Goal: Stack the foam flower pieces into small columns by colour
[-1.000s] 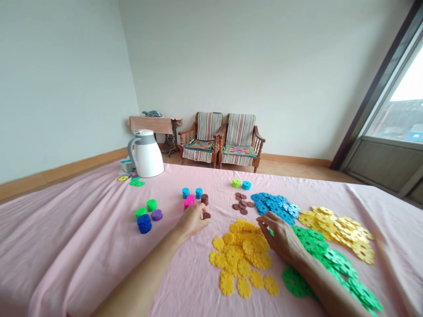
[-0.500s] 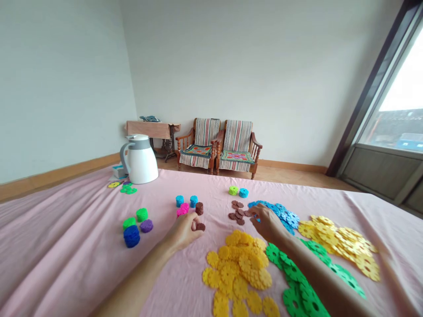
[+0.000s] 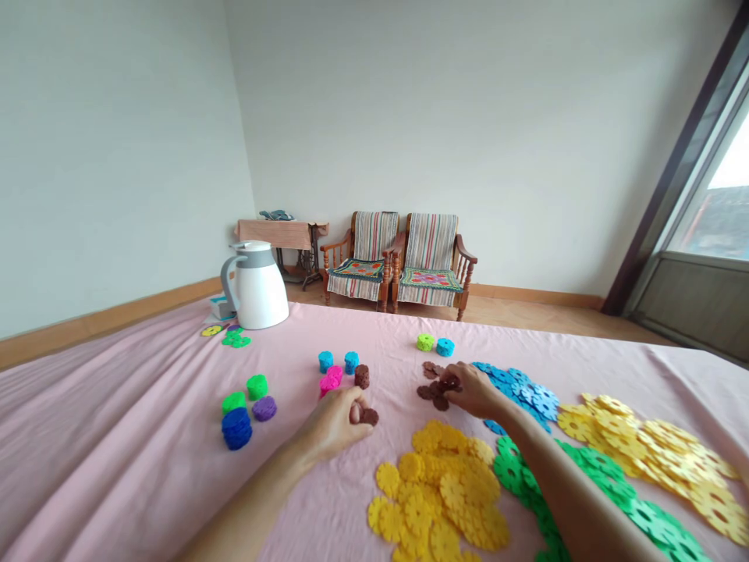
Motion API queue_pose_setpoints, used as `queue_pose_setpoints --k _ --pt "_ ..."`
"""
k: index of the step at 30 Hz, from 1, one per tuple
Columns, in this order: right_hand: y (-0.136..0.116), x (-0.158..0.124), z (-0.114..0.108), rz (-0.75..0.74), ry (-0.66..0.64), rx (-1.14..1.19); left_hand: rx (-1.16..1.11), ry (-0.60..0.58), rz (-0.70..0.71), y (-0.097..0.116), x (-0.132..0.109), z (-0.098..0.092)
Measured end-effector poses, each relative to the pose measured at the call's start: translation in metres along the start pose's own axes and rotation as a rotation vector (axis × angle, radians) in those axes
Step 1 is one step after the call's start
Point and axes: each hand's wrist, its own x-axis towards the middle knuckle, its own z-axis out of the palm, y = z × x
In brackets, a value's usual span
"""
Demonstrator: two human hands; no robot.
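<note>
My left hand (image 3: 333, 425) rests on the pink cloth with its fingers closed around a small stack of brown discs (image 3: 368, 416). My right hand (image 3: 471, 390) reaches into the loose pile of brown discs (image 3: 433, 382) and pinches one of them. A second brown stack (image 3: 361, 376) stands just beyond my left hand. A heap of yellow discs (image 3: 445, 488) lies between my forearms, with green discs (image 3: 591, 476) under my right arm.
Blue discs (image 3: 523, 386) and more yellow discs (image 3: 661, 449) lie to the right. Small stacks in cyan (image 3: 338, 361), pink (image 3: 331, 380), green (image 3: 246, 393), purple and dark blue (image 3: 237, 428) stand on the left. A white jug (image 3: 256, 285) stands at the far edge; two chairs (image 3: 401, 261) are behind.
My right hand moved up from the yellow heap, past the blue discs, into the brown pile and pinched a disc. My left hand stayed on its brown stack. The view shifted slightly.
</note>
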Motion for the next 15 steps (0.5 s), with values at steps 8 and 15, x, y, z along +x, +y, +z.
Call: queue_pose_setpoints --k 8,15 --pt "-0.035 -0.008 -0.008 -0.053 0.038 0.166 -0.051 -0.026 -0.043 -0.006 0.002 0.0" --pt "-0.103 -0.023 0.003 -0.215 -0.004 0.274 -0.108 -0.025 -0.053 -0.011 0.001 -0.001"
